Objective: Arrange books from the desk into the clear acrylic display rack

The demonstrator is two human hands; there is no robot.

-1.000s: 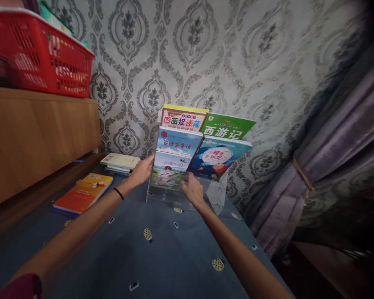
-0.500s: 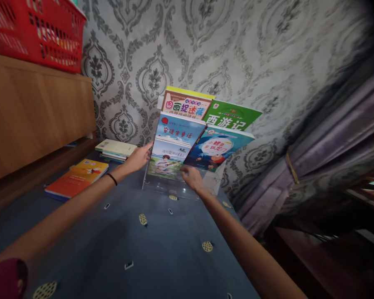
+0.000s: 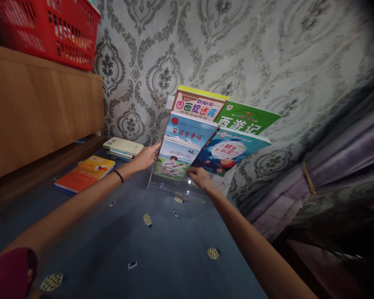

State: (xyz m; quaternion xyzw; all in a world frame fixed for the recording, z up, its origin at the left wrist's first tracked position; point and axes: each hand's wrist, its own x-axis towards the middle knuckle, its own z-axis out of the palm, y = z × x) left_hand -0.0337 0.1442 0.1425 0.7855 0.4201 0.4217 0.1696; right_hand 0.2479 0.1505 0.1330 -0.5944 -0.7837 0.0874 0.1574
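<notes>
A clear acrylic book stand (image 3: 174, 192) holds several children's books in tiers. My left hand (image 3: 147, 157) is at the stand's left side, index finger stretched along its edge and the other fingers partly bent. At the lower right corner of the front book (image 3: 174, 160), with a child on green grass, my right hand (image 3: 201, 177) is closed, fingertips pinching the edge. Behind it stands a blue book with red lettering (image 3: 189, 131). To the right leans a teal book with a fish (image 3: 227, 151). A pink-and-yellow book (image 3: 202, 104) and a green book (image 3: 249, 118) fill the back tier.
An orange book (image 3: 84, 174) lies on a blue one at the left. Beyond it is a small stack of pale books (image 3: 123, 147). A wooden cabinet (image 3: 46, 108) carries a red basket (image 3: 71, 37). A gathered curtain (image 3: 280, 199) hangs at right. Dark blue patterned cloth (image 3: 162, 257) covers the surface.
The view has swung slightly left, so the stand, books and both hands appear farther right. Both hands keep about the same places at the stand.
</notes>
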